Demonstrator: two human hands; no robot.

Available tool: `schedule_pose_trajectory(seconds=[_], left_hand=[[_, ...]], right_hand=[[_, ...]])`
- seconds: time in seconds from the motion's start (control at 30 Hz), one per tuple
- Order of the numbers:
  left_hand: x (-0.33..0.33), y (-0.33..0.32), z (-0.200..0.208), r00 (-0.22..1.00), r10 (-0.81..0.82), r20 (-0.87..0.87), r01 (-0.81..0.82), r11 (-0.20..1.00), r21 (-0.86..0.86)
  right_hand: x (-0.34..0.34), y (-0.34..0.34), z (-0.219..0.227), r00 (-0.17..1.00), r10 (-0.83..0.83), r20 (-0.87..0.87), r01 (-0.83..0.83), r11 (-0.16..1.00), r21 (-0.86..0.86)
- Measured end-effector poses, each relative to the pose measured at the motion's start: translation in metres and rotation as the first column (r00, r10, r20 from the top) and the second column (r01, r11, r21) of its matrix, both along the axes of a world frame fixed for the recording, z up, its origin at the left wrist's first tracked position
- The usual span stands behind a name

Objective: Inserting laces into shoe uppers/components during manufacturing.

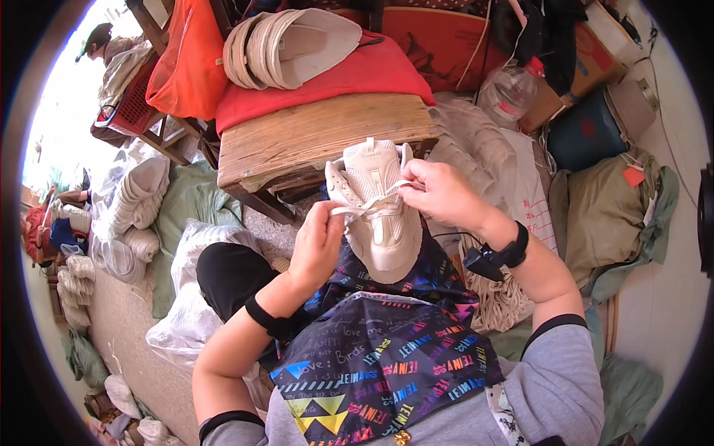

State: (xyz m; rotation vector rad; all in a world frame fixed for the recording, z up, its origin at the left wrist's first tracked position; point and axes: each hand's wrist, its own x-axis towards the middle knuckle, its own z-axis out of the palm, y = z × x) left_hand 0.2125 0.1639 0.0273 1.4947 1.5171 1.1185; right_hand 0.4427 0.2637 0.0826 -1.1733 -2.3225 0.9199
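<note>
A cream-white sneaker (388, 256) rests on my lap over the dark printed apron (401, 357), its toe toward me and its tongue toward the wooden bench. A white shoelace (378, 201) threads across its front. My left hand (315, 244) pinches one end of the lace on the left side of the shoe. On the other side, my right hand (440, 190) has thumb and fingers closed on the lace near the right eyelets. The lace runs between both hands over the tongue.
Ahead stands a wooden bench (312, 137) with a red cloth (297, 104) and nested cream shoe uppers (316, 48). A bundle of loose laces (497, 297) hangs by my right. Clear bags (204, 260) lie left, a plastic bottle (513, 93) far right. Another person (119, 56) sits far left.
</note>
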Motion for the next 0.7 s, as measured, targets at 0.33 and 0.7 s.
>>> schedule_pose_trajectory(seconds=[0.33, 0.7], left_hand=[[0.010, 0.001, 0.035, 0.993, -0.091, 0.069, 0.112, 0.898, -0.425], [-0.009, -0.003, 0.050, 0.836, -0.189, -0.516, 0.237, 0.971, 0.028]], right_hand=[[0.006, -0.022, -0.001, 0.937, -0.282, -0.207, 0.143, 0.849, -0.509], [0.017, -0.024, -0.022, 0.988, -0.127, -0.092, 0.098, 0.958, -0.269]])
